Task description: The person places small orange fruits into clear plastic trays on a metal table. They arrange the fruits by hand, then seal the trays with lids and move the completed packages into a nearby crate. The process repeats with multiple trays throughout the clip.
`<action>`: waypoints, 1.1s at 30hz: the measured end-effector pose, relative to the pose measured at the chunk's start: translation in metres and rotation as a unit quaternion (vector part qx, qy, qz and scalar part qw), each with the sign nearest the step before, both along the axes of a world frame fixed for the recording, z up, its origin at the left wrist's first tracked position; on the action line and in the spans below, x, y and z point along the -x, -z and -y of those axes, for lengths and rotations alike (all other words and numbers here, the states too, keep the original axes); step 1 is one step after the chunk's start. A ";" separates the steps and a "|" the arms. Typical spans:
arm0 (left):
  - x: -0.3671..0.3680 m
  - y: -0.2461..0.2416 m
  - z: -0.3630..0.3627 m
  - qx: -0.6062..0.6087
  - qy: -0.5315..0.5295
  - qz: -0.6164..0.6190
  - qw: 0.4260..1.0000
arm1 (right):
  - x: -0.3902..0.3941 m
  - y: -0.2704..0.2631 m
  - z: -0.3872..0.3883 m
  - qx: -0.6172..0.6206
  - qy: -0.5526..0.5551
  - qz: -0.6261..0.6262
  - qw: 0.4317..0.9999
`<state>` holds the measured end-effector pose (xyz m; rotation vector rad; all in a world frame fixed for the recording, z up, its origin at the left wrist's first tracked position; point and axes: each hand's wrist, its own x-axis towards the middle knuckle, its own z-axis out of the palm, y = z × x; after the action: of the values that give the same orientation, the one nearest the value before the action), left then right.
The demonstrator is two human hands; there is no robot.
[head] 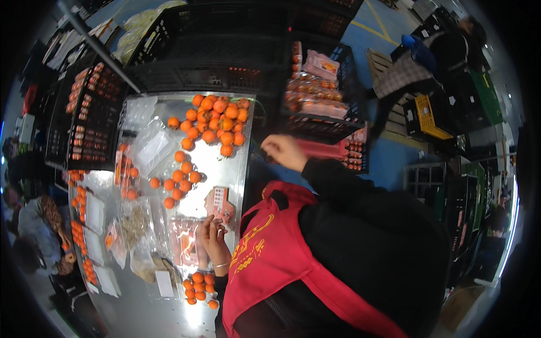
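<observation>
My left hand point(214, 241) hovers at the metal table's near edge, palm up with fingers loosely apart and no object visible in it. Beside it lies a stack of clear packs with pink print point(186, 243), and just past its fingertips are printed sticker sheets point(219, 202). My right hand point(284, 151), blurred, is off the table edge near the black crates; its fingers are curled and what they hold, if anything, cannot be seen. A heap of orange persimmons point(215, 120) sits at the table's right end, with a looser group point(181, 181) before me.
Clear plastic trays point(153, 148) and a filled pack point(127, 173) lie across the metal table point(139, 304). More persimmons point(198, 287) sit left of me. Black crates of packed fruit point(325, 88) point(91, 122) flank the table. Co-workers point(40, 241) point(416, 63) are nearby.
</observation>
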<state>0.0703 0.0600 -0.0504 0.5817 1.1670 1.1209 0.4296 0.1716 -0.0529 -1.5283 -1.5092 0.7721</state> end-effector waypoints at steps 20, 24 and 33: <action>-0.112 -0.008 -0.060 0.074 0.061 -0.043 0.995 | -0.304 0.048 -0.059 0.336 -0.038 0.377 0.862; -0.125 -0.013 -0.057 0.066 0.045 -0.042 0.996 | -0.293 0.054 -0.043 0.232 -0.035 0.399 0.886; -0.136 -0.010 -0.041 0.042 0.033 -0.033 0.998 | -0.301 0.048 -0.024 0.220 -0.022 0.406 0.887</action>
<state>0.2062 0.1008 -0.0406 0.5910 1.2370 0.9980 0.7305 0.1954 -0.1013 -2.3573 -2.0561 0.5298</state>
